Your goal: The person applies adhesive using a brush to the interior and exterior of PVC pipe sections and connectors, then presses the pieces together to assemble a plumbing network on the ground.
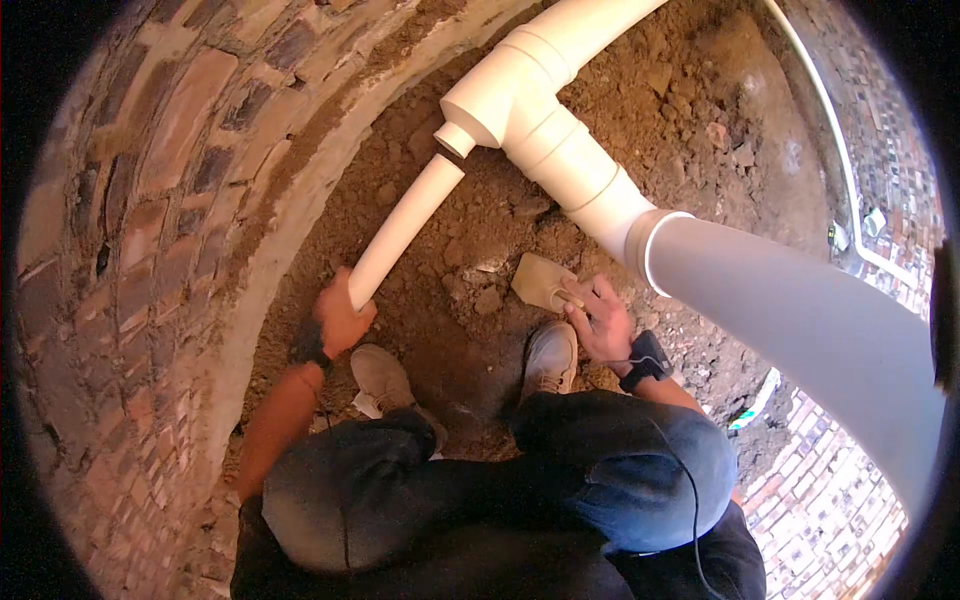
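My left hand (pixel 342 316) is closed around the lower end of a narrow white pipe (pixel 408 230). The pipe slants up and right over the soil. Its far end lies just short of the small outlet of a reducer (pixel 456 138) on a large white pipe fitting (pixel 520 85), with a narrow gap between them. My right hand (pixel 603 325) grips a small trowel (pixel 541 281); its flat, pale blade points left, low over the dirt. Part of the handle is hidden by my fingers.
A thick white pipe (pixel 780 290) runs from the fitting to the lower right. A curved brick wall (pixel 150 250) rises on the left. Loose brown soil (pixel 440 270) covers the ground around my shoes (pixel 550 355). A thin white pipe (pixel 835 110) follows the right wall.
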The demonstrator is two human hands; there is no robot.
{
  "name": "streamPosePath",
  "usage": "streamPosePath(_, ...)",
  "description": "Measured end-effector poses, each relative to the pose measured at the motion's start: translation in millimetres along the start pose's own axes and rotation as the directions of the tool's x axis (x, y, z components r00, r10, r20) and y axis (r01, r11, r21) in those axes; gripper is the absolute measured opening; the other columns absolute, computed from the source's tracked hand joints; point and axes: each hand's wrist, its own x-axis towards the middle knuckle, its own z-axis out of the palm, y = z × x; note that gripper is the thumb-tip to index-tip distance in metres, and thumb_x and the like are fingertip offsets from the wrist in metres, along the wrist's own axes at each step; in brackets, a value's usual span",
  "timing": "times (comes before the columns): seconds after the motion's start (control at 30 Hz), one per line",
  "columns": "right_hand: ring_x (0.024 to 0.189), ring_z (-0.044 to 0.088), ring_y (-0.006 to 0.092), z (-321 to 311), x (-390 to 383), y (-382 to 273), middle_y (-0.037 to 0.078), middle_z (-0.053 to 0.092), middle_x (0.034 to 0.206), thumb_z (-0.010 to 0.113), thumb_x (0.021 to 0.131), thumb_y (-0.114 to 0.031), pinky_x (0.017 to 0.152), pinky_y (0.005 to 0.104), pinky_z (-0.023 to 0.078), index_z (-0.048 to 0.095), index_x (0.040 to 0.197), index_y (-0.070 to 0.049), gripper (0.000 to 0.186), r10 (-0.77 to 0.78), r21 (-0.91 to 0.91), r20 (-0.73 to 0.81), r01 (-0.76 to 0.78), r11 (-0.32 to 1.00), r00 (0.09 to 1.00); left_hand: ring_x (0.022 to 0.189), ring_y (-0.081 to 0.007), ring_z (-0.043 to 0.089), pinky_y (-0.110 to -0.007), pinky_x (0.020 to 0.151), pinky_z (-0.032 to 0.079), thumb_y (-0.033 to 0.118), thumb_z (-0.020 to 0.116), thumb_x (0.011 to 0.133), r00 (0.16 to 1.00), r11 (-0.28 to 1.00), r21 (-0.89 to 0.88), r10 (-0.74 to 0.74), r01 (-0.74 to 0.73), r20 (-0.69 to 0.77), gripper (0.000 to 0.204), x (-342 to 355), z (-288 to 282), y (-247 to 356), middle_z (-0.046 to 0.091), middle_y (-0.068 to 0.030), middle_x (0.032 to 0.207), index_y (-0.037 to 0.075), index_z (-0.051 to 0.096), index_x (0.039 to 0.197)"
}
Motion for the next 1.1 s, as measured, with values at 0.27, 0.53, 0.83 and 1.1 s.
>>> streamPosePath(0.27,0.086,0.066,0.0368,-31.0,-9.1,-11.6,0.019,0.066,0.092,0.062,0.093,-0.01,0.078,0.0407,0.053,0.069,0.114,-0.001,0.023,0.032,0.15,-0.127,-0.012,0.989,0.991,0.106,-0.0412,0.067,-0.048,0.093,0.051,0.04,0.083,0.078,0.963,0.992,-0.07,-0.087,0.108,0.254,0.069,-12.9,-66.5,29.1,0.068,-0.0257,0.112,-0.003,0.057,0.125)
streamPosePath(0.53,0.091,0.07,0.0234,-42.1,-12.2,-9.3,0.015,0.074,0.098,0.06,0.1,-0.018,0.084,0.0342,0.053,0.071,0.11,-0.001,0.022,0.374,0.356,-0.153,-0.302,0.884,0.915,0.078,-0.0182,0.066,-0.037,0.074,0.053,0.064,0.068,0.089,0.922,0.929,-0.338,-0.009,0.15,0.386,0.071,-15.4,-68.9,34.1,0.066,-0.0103,0.088,-0.002,0.063,0.114)
streamPosePath(0.83,0.088,0.069,0.0367,-48.2,-20.7,-31.7,0.021,0.071,0.098,0.061,0.097,-0.014,0.079,0.0412,0.053,0.07,0.106,-0.001,0.019,0.086,0.103,-0.183,-0.068,0.992,0.979,0.068,-0.0169,0.065,-0.034,0.061,0.052,0.062,0.068,0.089,0.949,0.931,-0.357,0.037,0.081,0.312,0.068,-27.5,-77.2,65.1,0.066,-0.0087,0.083,-0.002,0.064,0.111)
streamPosePath(1.1,0.088,0.07,0.0344,-49.0,-22.4,-40.8,0.019,0.07,0.097,0.063,0.096,-0.013,0.081,0.0391,0.054,0.069,0.106,0.0,0.018,0.037,0.096,-0.223,-0.015,0.995,0.974,0.088,-0.0385,0.068,-0.049,0.078,0.05,0.061,0.067,0.09,0.99,0.986,-0.167,0.027,-0.004,0.139,0.066,-64.5,-79.5,40.7,0.069,-0.0196,0.087,-0.002,0.066,0.107)
